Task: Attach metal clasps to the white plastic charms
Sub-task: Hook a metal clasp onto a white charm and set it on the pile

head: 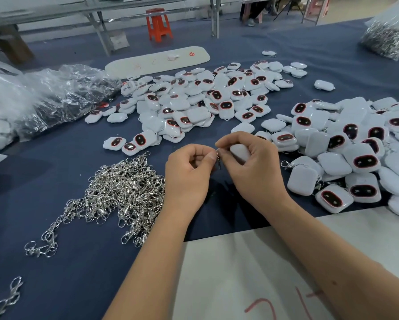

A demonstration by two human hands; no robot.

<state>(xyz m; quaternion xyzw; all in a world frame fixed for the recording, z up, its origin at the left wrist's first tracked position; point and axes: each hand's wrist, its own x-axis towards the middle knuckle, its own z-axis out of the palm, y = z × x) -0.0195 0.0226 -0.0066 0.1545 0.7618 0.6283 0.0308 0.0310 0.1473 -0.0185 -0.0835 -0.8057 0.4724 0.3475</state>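
Just right of the clasp pile (122,195), over the blue cloth (55,162), your two hands meet. Your right hand (251,162) curls around one white charm (240,152), thumb and forefinger pinching at its edge nearest the pile; your left hand (189,172) pinches a single clasp (219,159) between thumb and fingertip, its body hanging down between your hands. Whether the ring is already through the charm's loop is too small to tell. Beyond the pile lies the heap of bare charms (194,100), and to the pile's right, past your hands, a second heap (355,153) where at least a few charms already carry clasps, so the step in hand looks like joining this pair. The charm is likely light, hard and smooth, so it could slip or turn in your grip; hold it by its flat faces and leave the small loop at its edge exposed. The clasp is stiff, thin metal, light too, and best taken by its ring, close to the opening, so you can steer it. The loop looks like the weak spot: ease the ring in, don't force it.
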